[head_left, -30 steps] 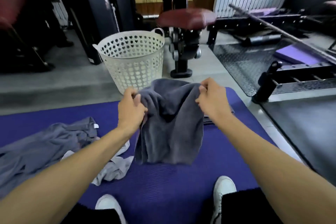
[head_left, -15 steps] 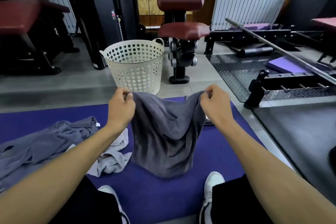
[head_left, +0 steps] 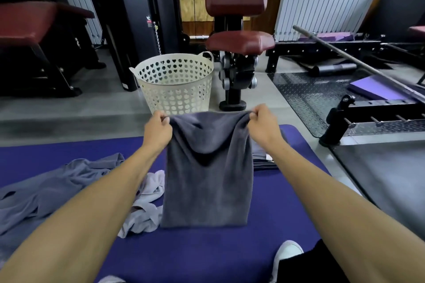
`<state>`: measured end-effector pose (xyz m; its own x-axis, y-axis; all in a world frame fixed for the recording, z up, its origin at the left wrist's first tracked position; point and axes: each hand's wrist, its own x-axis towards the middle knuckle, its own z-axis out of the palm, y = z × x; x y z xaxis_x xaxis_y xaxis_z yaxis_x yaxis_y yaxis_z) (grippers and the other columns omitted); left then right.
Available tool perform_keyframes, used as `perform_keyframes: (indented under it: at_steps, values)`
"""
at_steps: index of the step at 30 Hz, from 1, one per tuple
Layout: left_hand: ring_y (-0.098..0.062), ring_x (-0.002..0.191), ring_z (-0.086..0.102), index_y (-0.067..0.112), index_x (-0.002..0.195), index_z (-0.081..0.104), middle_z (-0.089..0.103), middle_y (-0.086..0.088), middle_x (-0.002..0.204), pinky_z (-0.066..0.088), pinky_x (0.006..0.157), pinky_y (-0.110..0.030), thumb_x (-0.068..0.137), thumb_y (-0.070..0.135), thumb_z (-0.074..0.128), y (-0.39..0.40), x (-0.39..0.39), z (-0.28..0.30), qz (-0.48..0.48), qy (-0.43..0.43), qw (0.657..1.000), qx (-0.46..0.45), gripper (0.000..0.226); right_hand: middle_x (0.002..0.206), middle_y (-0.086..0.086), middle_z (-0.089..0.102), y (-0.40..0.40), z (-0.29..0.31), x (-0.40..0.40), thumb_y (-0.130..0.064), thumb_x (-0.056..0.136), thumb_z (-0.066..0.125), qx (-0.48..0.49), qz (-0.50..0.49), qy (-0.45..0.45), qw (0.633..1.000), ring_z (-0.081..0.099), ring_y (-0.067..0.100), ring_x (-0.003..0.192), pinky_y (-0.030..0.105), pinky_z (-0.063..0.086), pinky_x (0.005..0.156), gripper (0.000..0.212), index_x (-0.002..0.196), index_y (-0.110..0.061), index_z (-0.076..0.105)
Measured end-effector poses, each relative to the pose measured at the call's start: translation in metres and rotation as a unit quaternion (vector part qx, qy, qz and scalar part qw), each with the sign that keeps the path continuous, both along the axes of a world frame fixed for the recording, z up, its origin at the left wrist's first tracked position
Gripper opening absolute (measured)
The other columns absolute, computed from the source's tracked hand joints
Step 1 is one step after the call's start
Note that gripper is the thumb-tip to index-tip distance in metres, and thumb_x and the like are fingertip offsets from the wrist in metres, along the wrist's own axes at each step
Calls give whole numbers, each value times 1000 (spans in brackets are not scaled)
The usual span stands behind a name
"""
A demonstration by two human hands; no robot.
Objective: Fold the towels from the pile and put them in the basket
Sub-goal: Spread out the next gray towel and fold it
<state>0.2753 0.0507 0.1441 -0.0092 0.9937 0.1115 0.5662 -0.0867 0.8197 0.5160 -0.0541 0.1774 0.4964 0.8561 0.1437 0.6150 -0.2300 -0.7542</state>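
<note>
Both forearms reach up from the lower corners of the frame toward its centre. The left hand (head_left: pixel 158 128) and right hand (head_left: pixel 264 125) sit level with each other just above centre, each with curled fingers pinching one top corner of the towel (head_left: pixel 208 181). The towel hangs between and below them, its top edge stretched straight, a sagging fold beneath it, its lower edge at the mat (head_left: pixel 207 257). It is dark grey, plush and roughly rectangular. The pile (head_left: pixel 57 188) lies crumpled at the left. The basket (head_left: pixel 176 86) stands above centre, beyond the hands.
</note>
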Motion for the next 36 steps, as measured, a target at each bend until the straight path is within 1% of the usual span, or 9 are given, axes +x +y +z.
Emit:
perform_keyframes:
  at_steps: [7, 10, 12, 15, 19, 24, 26, 31, 36]
  values:
    - [-34, 96, 63, 17, 96, 52, 63, -9, 98, 54, 87, -47, 101, 18, 44, 14, -20, 35, -21, -80, 994, 65, 10, 98, 9, 60, 4, 22, -7, -8, 101, 41, 108, 6, 1, 994, 54, 27, 92, 32, 37, 72, 11, 102, -10, 51]
    - [-23, 83, 57, 10, 98, 55, 63, -6, 94, 45, 68, -28, 100, 15, 47, -8, -36, 9, -20, -49, 997, 53, 11, 99, 14, 64, -10, -6, -12, -11, 101, 42, 68, 2, 7, 998, 60, 32, 93, 42, 49, 79, 8, 99, -13, 49]
    - [-20, 81, 52, 9, 95, 57, 61, -4, 89, 35, 60, -29, 100, 14, 49, -28, -44, -14, -23, -32, 999, 37, 10, 96, 16, 65, -26, -32, -16, -12, 101, 43, 41, -1, 3, 999, 60, 35, 92, 42, 49, 78, 8, 101, -10, 51]
    - [-22, 82, 52, 13, 91, 55, 60, -4, 88, 32, 64, -32, 100, 13, 50, -60, -55, -58, -54, 6, 999, -3, 10, 89, 9, 63, -59, -76, -26, -13, 102, 46, -12, 23, -7, 1000, 57, 28, 84, 33, 38, 62, 8, 100, -11, 54]
    - [-28, 84, 57, 19, 87, 54, 64, -8, 85, 43, 74, -37, 100, 13, 50, -97, -76, -116, -100, 63, 989, -91, 14, 89, 5, 64, -109, -133, -40, -14, 99, 49, -83, 31, 32, 996, 54, 22, 80, 31, 36, 60, 8, 96, -17, 55]
    - [-16, 66, 49, 13, 86, 57, 57, -2, 71, 34, 55, -13, 97, 6, 53, -130, -99, -157, -133, 100, 975, -149, 13, 80, 4, 67, -156, -182, -44, -11, 99, 51, -166, 103, 53, 979, 58, 20, 72, 20, 42, 57, 11, 91, -19, 54]
    - [-15, 66, 48, 13, 84, 57, 58, -3, 73, 35, 56, -19, 97, 7, 53, -136, -105, -171, -149, 113, 966, -176, 14, 78, 5, 68, -167, -195, -43, -11, 99, 52, -188, 113, 52, 974, 59, 21, 71, 16, 41, 56, 9, 93, -17, 55]
    - [-17, 73, 56, 21, 66, 58, 63, 0, 71, 40, 63, -27, 88, 4, 57, -140, -107, -195, -201, 181, 930, -250, 28, 84, 4, 71, -177, -210, -42, -9, 93, 56, -272, 164, 11, 948, 62, 24, 80, 33, 48, 72, 8, 93, -13, 62]
    - [-21, 68, 64, 16, 70, 62, 70, -4, 68, 51, 71, -34, 92, 32, 60, -136, -94, -218, -194, 191, 922, -277, 28, 79, -4, 72, -158, -212, -35, -2, 80, 56, -387, 235, 21, 891, 68, 17, 87, 25, 51, 82, 21, 78, -20, 67]
